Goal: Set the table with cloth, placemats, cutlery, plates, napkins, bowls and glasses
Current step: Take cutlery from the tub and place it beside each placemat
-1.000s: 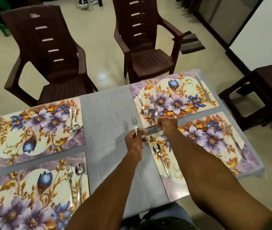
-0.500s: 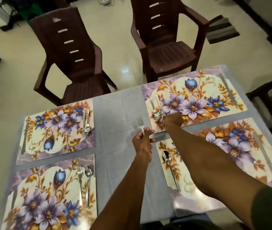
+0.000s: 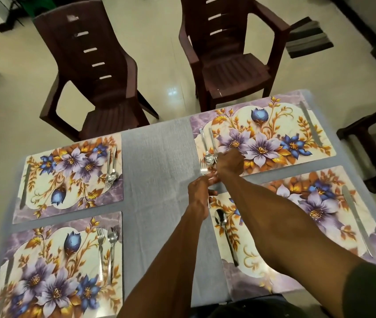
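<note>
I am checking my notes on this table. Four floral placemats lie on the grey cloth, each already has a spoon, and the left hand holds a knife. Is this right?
Not quite. In the head view the left hand holds a fork, not a knife. The rest stands: four placemats lie on the grey cloth, each with a spoon.

My single head camera looks steeply down from close above the table, facing twelve o'clock toward two chairs, forearms entering from six.
</note>
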